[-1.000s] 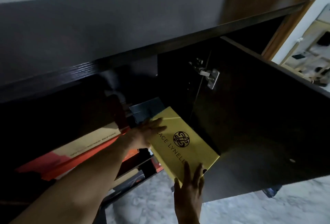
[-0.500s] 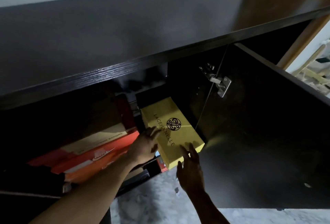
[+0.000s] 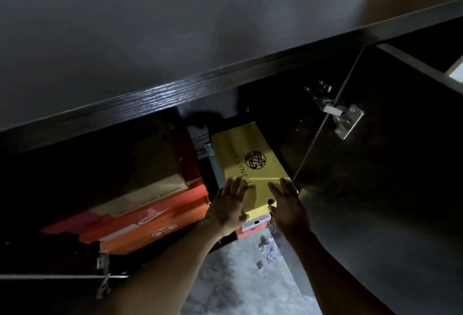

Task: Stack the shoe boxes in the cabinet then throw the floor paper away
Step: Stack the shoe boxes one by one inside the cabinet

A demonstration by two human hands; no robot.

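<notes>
A yellow shoe box [image 3: 250,161] with a black round logo lies inside the dark cabinet [image 3: 175,99], on top of other boxes at the right side of the opening. My left hand [image 3: 229,207] presses flat against the box's near left corner with straight fingers. My right hand [image 3: 288,201] presses flat on its near right corner. An orange shoe box [image 3: 155,224] and a tan-lidded box [image 3: 150,189] are stacked to the left. Crumpled bits of paper [image 3: 269,252] lie on the marble floor below.
The open cabinet door [image 3: 388,189] with a metal hinge [image 3: 343,119] stands at the right, close to my right arm. Another hinge [image 3: 104,274] shows at the lower left. The cabinet's dark top [image 3: 175,38] overhangs the opening. Grey marble floor [image 3: 238,289] lies between my arms.
The yellow box has slid deeper into the cabinet and straightened. Both hands have followed it forward to its near end. The view has tilted down.
</notes>
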